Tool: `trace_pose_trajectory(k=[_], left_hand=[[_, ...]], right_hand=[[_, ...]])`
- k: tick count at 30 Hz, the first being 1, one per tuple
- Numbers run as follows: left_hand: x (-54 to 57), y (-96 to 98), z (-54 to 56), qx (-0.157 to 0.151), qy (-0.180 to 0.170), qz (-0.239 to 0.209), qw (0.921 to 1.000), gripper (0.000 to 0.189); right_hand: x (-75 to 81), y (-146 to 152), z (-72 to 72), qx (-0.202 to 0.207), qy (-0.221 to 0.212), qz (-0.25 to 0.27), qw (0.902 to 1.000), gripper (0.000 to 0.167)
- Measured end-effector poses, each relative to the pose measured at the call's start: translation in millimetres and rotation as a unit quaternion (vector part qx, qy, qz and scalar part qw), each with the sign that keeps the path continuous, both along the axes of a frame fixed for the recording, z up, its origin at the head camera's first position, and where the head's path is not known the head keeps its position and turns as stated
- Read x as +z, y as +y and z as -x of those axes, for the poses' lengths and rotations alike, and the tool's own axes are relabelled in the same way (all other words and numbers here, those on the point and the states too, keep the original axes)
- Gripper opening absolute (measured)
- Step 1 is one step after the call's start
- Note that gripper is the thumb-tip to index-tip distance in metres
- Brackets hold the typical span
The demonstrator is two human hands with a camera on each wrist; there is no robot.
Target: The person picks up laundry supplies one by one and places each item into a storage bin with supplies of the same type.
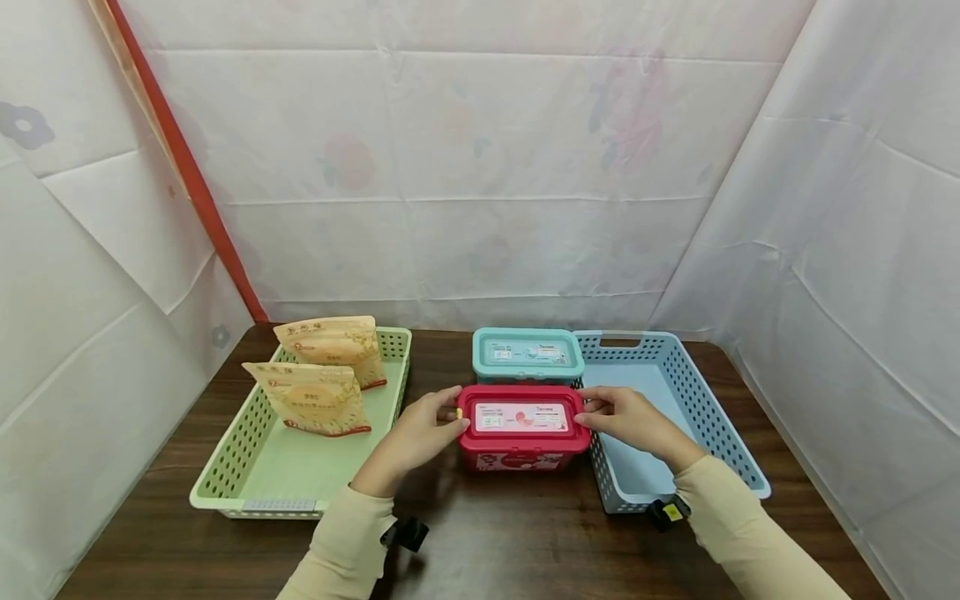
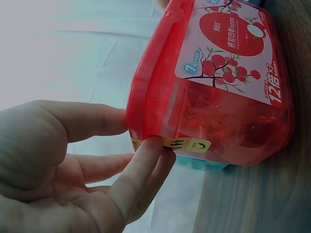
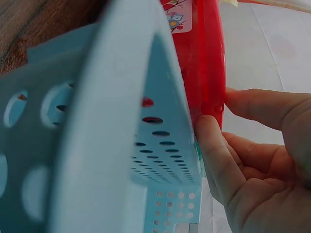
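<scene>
A red lidded plastic box (image 1: 522, 418) with cherry-printed labels stands upright on the table, between the two hands. My left hand (image 1: 422, 433) holds the left end of its lid, thumb and fingertips at the rim; in the left wrist view the fingers (image 2: 141, 165) lie by a yellow seal sticker. My right hand (image 1: 628, 418) pinches the lid's right end, with the fingertips (image 3: 209, 131) close against the blue basket's rim. Behind the red box is a similar teal lidded box (image 1: 528, 357), its lower front hidden.
At the right a light blue basket (image 1: 678, 392) stands beside the red box. A green basket (image 1: 300, 471) at the left holds two yellow bags (image 1: 311, 400) standing up. White printed cloth (image 1: 480, 167) hangs behind the dark wooden table (image 1: 510, 542) and at both sides.
</scene>
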State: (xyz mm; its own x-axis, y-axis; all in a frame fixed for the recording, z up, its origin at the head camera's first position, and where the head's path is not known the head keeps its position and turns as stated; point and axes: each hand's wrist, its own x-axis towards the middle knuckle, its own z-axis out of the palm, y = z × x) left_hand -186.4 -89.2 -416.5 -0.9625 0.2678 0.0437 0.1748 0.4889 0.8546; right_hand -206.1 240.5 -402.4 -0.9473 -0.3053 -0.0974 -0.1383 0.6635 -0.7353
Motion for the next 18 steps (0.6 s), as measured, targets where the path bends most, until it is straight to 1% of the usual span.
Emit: trace_pose_trajectory(k=[4, 9, 18], left_hand=[[0.6, -5.6, -0.2, -0.005, -0.003, -0.001, 1.0, 0.053], [1.2, -12.7, -0.6, -0.004, -0.015, 0.003, 0.9999, 0.054], [3.5, -24.9, -3.0, -0.019, -0.007, -0.001, 0.9998, 0.055]], right_hand=[[0.9, -4, -0.4, 0.006, 0.001, -0.001, 1.0, 0.05], [1.3, -9, -0.4, 0.018, -0.004, 0.006, 0.9998, 0.051], [2.4, -18, 0.1, 0.03, -0.017, 0.022, 0.9992, 0.051]])
